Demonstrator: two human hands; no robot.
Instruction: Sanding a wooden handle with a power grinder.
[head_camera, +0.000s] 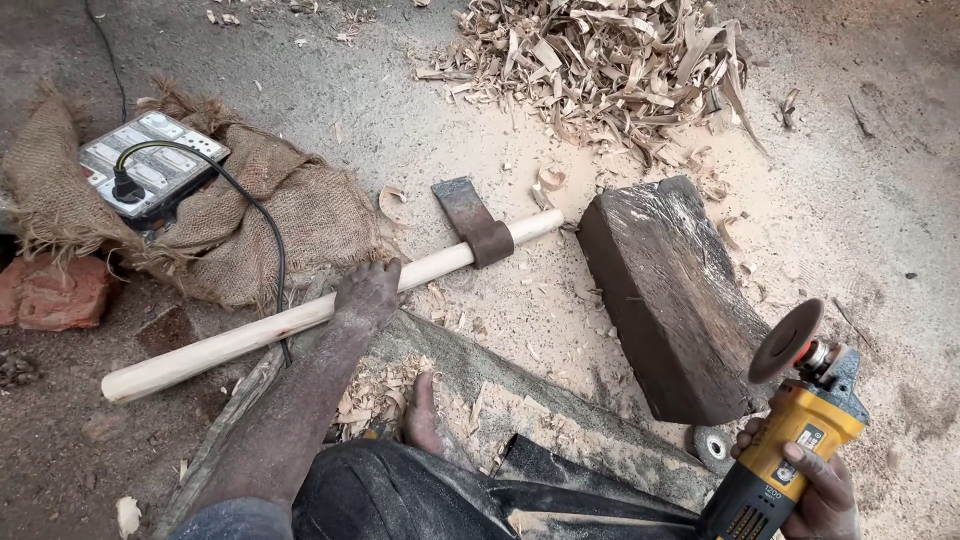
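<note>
My left hand (366, 292) rests closed over the pale wooden handle (230, 341) of an axe lying on the ground, its rusty iron head (472, 221) up toward the centre. At the lower right, my right hand (815, 485) grips a yellow angle grinder (790, 450), whose brown sanding disc (787, 340) points up and left. The disc hangs beside a dark wooden block (668, 290), apart from it. My bare foot (422, 415) lies on dark sheeting among shavings.
A heap of wood shavings (600, 60) lies at the top centre. A power strip (152, 162) with a black cable (262, 215) sits on burlap sacking (290, 215) at left, next to a red brick (55, 292). A spare disc (712, 447) lies by the block.
</note>
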